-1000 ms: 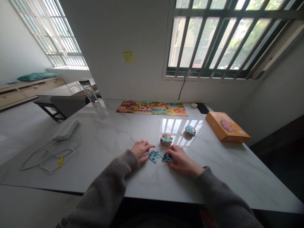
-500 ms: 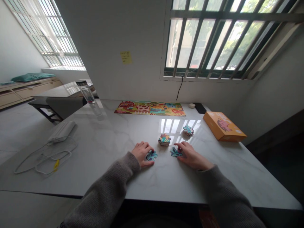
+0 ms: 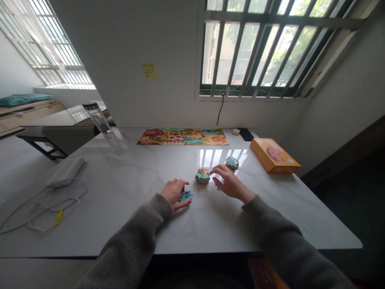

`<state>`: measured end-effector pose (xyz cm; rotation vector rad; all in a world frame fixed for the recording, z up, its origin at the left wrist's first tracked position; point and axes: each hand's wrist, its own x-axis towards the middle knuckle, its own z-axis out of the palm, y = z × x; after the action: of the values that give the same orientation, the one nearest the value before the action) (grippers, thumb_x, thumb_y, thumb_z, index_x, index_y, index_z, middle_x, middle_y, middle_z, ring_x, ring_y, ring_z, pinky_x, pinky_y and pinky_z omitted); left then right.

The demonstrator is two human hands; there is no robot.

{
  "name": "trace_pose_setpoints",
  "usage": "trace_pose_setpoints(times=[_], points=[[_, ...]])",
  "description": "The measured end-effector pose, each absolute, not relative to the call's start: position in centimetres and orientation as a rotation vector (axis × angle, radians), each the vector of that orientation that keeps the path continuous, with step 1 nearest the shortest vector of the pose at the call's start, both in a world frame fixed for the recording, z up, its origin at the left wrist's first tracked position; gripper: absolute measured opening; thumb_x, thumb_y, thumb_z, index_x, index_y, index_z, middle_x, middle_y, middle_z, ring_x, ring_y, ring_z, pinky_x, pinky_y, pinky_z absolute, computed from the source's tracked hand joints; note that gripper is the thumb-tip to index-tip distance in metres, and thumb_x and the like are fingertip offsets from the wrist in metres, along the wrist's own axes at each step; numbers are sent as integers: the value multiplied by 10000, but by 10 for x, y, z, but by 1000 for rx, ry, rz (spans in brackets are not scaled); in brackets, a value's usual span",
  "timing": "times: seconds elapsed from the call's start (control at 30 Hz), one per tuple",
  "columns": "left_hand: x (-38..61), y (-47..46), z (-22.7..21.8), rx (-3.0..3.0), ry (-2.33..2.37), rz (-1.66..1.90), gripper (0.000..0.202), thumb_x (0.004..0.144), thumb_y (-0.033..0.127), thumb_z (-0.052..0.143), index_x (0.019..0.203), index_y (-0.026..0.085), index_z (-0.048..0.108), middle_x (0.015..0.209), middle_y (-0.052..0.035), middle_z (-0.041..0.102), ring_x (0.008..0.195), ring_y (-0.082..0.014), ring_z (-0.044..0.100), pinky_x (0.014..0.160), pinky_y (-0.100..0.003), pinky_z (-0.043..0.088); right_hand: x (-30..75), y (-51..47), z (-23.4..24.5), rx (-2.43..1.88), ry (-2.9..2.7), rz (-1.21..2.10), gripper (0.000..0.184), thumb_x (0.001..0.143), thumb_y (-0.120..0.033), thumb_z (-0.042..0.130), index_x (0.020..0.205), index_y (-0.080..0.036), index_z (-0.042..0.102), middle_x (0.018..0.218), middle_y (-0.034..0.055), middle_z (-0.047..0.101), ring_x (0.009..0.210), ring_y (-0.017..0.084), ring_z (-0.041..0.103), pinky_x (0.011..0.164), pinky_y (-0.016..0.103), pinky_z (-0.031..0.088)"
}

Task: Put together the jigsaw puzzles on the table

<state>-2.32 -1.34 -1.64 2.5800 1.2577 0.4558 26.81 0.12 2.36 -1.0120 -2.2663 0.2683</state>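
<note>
My left hand (image 3: pixel 173 192) rests on the white marble table (image 3: pixel 135 192) with its fingers curled over a blue-green puzzle piece (image 3: pixel 187 196), the thumb pressed beneath it. My right hand (image 3: pixel 227 181) hovers just right of a small stack of puzzle pieces (image 3: pixel 202 175), its fingers stretched towards the stack and the index fingertip almost touching it. A sliver of another piece shows under that hand. A second small stack (image 3: pixel 232 162) lies just beyond the right hand.
A finished colourful puzzle strip (image 3: pixel 183 136) lies along the far wall. An orange box (image 3: pixel 274 155) sits at the right, a dark phone (image 3: pixel 246 134) behind it. A clear bottle (image 3: pixel 100 119) and a white adapter with looped cable (image 3: pixel 64 171) are at the left.
The two pieces have been pulled apart. My right hand moved away from me, up to the stack; my left hand closed over its piece. The camera swung right.
</note>
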Motion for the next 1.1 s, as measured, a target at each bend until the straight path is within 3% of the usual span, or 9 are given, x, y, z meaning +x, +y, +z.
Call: trace_pose_setpoints(times=[0.1,0.27,0.4,0.7,0.93,1.1], points=[[-24,-13,-20,2552,1210,683,537,858,379,608,1322,151,462,976,-85,611,934,-269,551,863,-427,447,255,13,24,-954,-2329,260,186,931,-234,583,1114,-224,617,1187,126,604,1116,271,562,962,446,482],[-17,-8,-18,2524,1158,906,382,870,296,567,1227,166,523,1021,-96,608,968,-261,549,893,-423,459,253,31,11,-934,-2377,336,102,923,-245,635,1021,-217,624,1114,98,654,1048,243,585,924,419,493],[0,9,-5,2528,1190,895,478,834,320,633,1271,170,508,1183,-126,603,1071,-301,537,970,-473,440,256,35,7,-974,-2269,420,116,889,-250,681,982,-216,619,1030,75,683,983,230,599,877,401,503],[35,36,-7,2329,1075,1015,582,772,338,728,1284,198,491,1185,-110,602,1110,-290,555,999,-464,447,258,33,5,-1018,-2023,652,251,851,-379,693,1035,-223,623,1058,62,695,984,221,648,776,370,538],[32,37,-17,2276,1098,1084,477,773,201,659,1235,208,541,1124,-73,638,1076,-258,593,991,-444,444,251,27,6,-968,-2083,543,131,878,-327,692,929,-227,624,1046,69,698,991,229,613,863,401,507],[30,36,-17,2300,1080,1070,523,783,282,709,1270,209,532,1169,-83,633,1108,-267,576,1012,-447,437,269,30,12,-1011,-2049,411,157,883,-333,680,990,-230,628,1032,75,665,998,245,603,882,414,498]])
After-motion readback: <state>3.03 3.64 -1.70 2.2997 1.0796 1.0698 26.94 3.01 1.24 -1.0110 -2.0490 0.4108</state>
